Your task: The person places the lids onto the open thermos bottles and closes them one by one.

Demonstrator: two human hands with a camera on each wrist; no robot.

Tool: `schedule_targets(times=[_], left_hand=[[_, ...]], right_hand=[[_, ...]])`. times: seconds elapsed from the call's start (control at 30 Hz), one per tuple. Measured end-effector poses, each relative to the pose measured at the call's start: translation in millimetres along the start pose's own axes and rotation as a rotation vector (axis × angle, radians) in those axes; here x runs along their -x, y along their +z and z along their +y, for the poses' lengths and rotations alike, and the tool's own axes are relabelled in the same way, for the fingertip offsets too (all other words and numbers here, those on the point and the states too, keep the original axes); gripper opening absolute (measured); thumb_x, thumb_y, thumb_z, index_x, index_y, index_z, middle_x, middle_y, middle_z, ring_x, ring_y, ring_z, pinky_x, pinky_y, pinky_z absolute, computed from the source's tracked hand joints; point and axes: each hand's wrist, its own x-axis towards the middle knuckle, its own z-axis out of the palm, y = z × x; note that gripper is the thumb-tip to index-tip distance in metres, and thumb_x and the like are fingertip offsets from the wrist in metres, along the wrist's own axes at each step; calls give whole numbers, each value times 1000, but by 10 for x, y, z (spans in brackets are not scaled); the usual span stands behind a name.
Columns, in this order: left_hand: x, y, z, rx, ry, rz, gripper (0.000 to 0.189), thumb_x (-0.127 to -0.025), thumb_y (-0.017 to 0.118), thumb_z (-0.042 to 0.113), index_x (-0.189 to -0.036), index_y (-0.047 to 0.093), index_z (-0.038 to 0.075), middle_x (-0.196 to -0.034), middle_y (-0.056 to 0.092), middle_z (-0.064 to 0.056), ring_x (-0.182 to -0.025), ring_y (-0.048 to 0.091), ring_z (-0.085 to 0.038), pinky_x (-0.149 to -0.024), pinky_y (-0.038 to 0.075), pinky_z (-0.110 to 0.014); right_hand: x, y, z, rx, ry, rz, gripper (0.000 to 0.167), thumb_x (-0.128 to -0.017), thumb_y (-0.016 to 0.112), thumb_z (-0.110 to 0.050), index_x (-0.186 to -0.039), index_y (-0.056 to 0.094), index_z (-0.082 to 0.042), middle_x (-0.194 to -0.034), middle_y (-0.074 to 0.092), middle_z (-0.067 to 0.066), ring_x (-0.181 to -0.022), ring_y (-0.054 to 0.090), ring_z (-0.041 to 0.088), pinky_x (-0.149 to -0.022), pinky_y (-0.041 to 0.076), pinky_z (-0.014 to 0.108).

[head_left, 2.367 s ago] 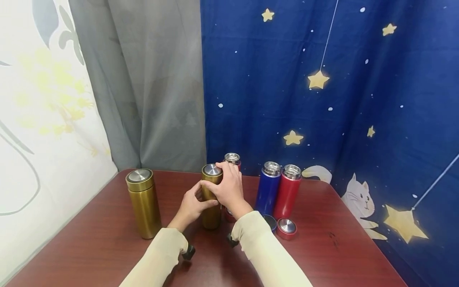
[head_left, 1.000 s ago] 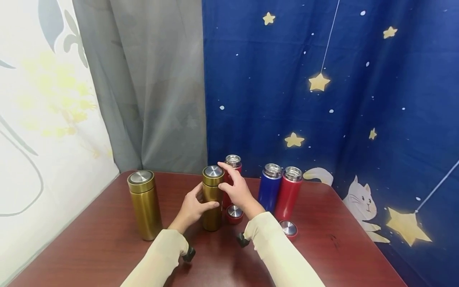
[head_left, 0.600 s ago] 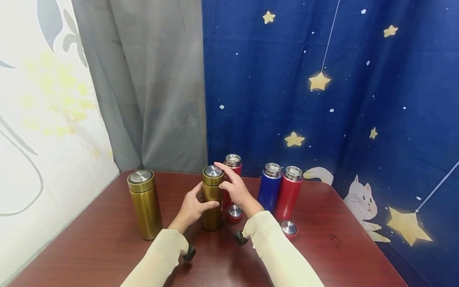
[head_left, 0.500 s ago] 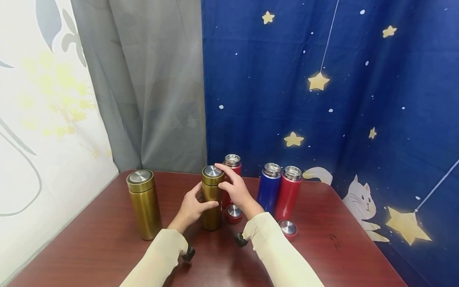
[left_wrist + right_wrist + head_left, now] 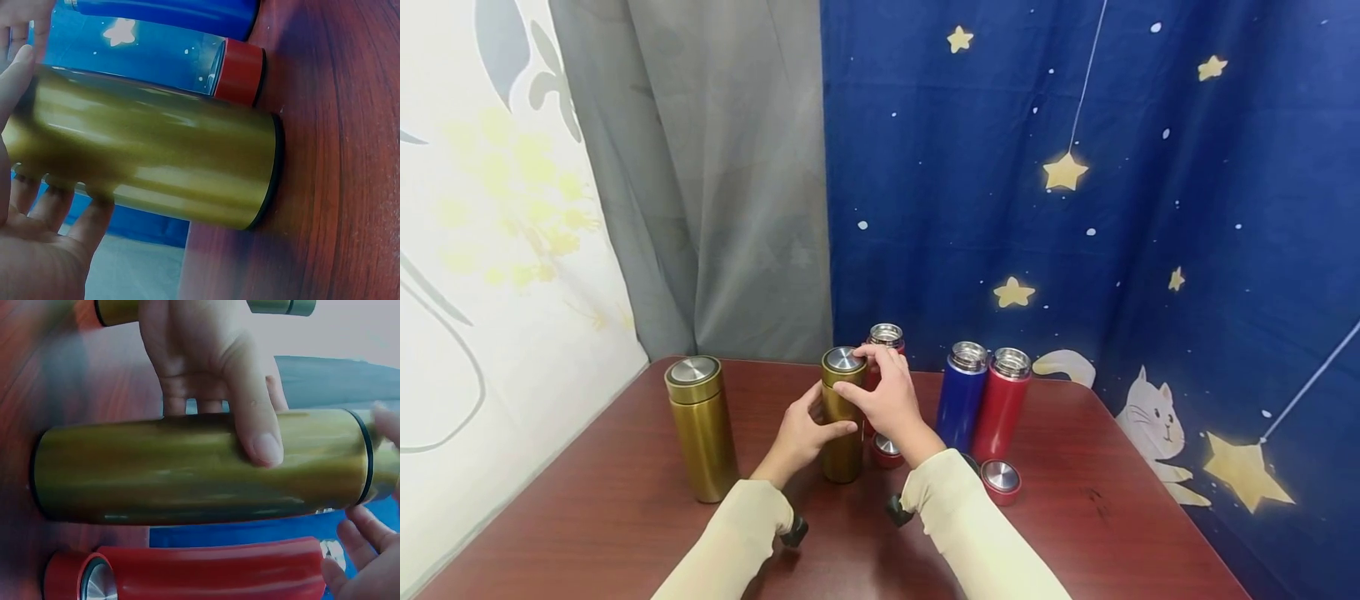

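Note:
A gold thermos stands upright on the table, its steel-topped lid seated on the body. My left hand grips the body from the left, thumb across the near side and fingers behind. My right hand holds the lid, its thumb at the front and fingers at the right of the rim. In the left wrist view the thermos has its dark base on the wood. The right wrist view shows the dark seam under the lid, with right-hand fingers around it.
A second gold thermos with its lid on stands left. Lidless red, blue and red bottles stand behind and right. Red lids lie near them; a blue-rimmed lid is mostly behind the right forearm.
My right hand first drew back rightward around the lid, then swung left again, its thumb now across the lid's front. My left hand keeps its grip, and the thermos stays in place.

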Motion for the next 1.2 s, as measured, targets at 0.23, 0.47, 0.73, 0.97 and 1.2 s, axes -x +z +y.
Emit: schedule_targets(times=[0.23, 0.47, 0.73, 0.97, 1.2], left_hand=[[-6, 8, -10, 2, 16, 16, 82, -75, 86, 21, -144, 44, 9, -130, 60, -13, -110, 63, -29, -93, 50, -44], [29, 14, 108, -1, 17, -5, 80, -76, 84, 11, -143, 43, 2, -130, 58, -19, -111, 62, -33, -94, 50, -45], [90, -21, 309, 14, 16, -7, 78, -77, 82, 7, -143, 42, -3, -130, 57, -23, -112, 61, -34, -94, 49, -45], [-2, 11, -11, 13, 27, 20, 81, -75, 85, 12, -145, 43, 8, -131, 59, -15, -110, 63, -29, -92, 51, -42], [37, 12, 131, 18, 24, 13, 78, -78, 82, 5, -144, 41, 0, -132, 57, -21, -112, 61, -34, -94, 49, -45]], right_hand=[[-58, -14, 20, -221, 22, -172, 60, -81, 59, -12, -139, 45, -12, -139, 48, 15, -126, 45, 29, -106, 35, 51], [-85, -96, -65, -360, 82, -261, 62, -82, 48, 3, -144, 43, -1, -144, 44, 20, -124, 49, 37, -102, 41, 50], [-32, -172, -233, -261, 70, -209, 52, -84, 54, 0, -136, 53, -2, -138, 53, 18, -115, 57, 36, -97, 46, 47], [-20, 23, 105, -134, -21, -58, 51, -79, 72, -16, -128, 60, -13, -128, 59, 7, -108, 57, 23, -95, 48, 43], [-20, 60, 15, -6, 0, 26, 53, -73, 83, -30, -117, 58, -13, -110, 57, 3, -98, 52, 19, -83, 49, 35]])
